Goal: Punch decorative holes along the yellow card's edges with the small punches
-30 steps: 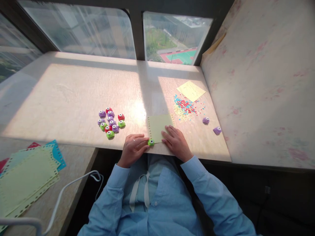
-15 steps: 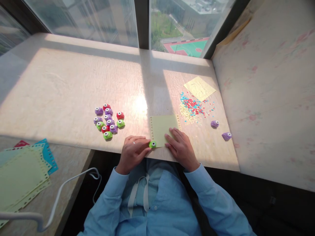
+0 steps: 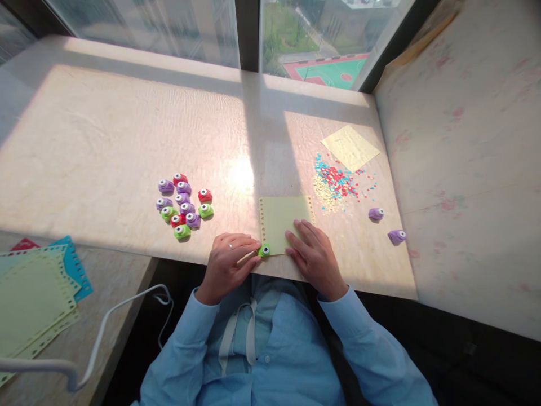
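My left hand pinches a small green punch between finger and thumb, at the near left corner of a pale green sheet. Just right of it, my right hand lies palm down with the fingers slightly apart, touching the sheet's right part and gripping nothing. Beyond my fingertips, small holes line the sheet's left and right edges. To work neatly, I judge, the right fingers should press the paper flat, and the punch should sit square to the edge, spaced like the other holes, before the thumb squeezes.

Past my left hand, farther left, is a cluster of red, purple and green punches. Past my right hand are scattered paper bits, with a yellow sheet behind them; two purple punches rest farther right.
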Demonstrator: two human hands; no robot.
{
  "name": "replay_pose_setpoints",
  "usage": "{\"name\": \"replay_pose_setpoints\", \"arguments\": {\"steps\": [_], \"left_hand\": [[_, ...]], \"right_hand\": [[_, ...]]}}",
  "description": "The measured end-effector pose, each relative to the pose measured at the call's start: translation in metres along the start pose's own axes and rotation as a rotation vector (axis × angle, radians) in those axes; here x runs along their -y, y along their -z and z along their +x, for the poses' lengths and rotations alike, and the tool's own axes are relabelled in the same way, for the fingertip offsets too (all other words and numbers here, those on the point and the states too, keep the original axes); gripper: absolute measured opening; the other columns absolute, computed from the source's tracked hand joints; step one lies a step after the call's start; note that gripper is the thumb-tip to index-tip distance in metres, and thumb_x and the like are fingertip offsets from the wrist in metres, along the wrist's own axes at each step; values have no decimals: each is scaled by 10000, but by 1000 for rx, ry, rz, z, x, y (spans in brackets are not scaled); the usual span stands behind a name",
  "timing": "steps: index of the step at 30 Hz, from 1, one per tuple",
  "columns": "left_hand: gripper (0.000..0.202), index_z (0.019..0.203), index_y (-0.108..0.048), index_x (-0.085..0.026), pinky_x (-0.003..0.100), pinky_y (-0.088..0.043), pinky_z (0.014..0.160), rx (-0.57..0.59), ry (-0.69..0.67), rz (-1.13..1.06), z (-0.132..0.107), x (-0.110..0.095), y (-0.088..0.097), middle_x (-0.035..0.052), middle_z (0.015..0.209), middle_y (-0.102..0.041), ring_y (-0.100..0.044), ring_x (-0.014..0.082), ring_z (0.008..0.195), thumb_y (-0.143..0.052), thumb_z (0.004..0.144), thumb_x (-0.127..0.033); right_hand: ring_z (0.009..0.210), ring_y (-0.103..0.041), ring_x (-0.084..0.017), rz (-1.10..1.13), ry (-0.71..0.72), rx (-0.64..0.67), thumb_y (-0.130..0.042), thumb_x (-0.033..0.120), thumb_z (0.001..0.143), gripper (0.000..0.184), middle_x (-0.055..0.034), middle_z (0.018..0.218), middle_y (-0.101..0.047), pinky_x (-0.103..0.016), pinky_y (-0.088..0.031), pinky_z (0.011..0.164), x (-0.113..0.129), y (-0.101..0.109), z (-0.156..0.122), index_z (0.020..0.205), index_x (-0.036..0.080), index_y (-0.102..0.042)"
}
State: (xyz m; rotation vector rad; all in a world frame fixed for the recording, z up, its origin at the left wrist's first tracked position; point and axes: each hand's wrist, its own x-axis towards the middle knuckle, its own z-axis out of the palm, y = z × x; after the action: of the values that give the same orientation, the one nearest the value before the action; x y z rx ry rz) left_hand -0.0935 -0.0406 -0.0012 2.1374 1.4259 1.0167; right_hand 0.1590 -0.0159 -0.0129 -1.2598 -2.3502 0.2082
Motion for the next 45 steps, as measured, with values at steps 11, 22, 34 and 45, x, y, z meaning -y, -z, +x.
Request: {"name": "replay_pose_setpoints", "arguments": {"steps": [11, 22, 34, 45], "left_hand": [[202, 1036, -739, -254, 421, -457, 937, -28, 31, -60, 0, -1, 2, 35, 1025, -784, -709, 247, 1006, -748, 845, -321], [268, 1057, -703, -212, 321, -517, 725, -146, 393, -359, 5, -15, 1, 39, 927, -706, -633, 173, 799, -750, 846, -371], [219, 1008, -753, -245, 395, -449, 857, 89, 257, -1, 7, -10, -3, 49, 956, -720, -635, 227, 928, -710, 876, -413], [237, 982, -757, -245, 397, -454, 868, 83, 241, -11, 7, -9, -3, 52, 963, -731, -650, 231, 926, -733, 848, -439]], "right_hand": [[1381, -489, -325, 84, -14, -51, -562, 319, 994, 356, -162, 1431, -581, -548, -471, 1077, -1, 1, -2, 1331, 224, -625], [1321, -539, -318, 103, -4, -72, -576, 296, 986, 310, -163, 1378, -616, -539, -503, 1037, -3, 2, -1, 1275, 220, -659], [1289, -550, -322, 58, -8, -49, -576, 292, 981, 254, -164, 1363, -623, -522, -503, 1033, -1, 0, -1, 1177, 197, -708], [1298, -545, -321, 90, -34, -45, -567, 300, 982, 265, -151, 1368, -623, -545, -493, 1043, -1, -1, 0, 1197, 231, -706]]}}
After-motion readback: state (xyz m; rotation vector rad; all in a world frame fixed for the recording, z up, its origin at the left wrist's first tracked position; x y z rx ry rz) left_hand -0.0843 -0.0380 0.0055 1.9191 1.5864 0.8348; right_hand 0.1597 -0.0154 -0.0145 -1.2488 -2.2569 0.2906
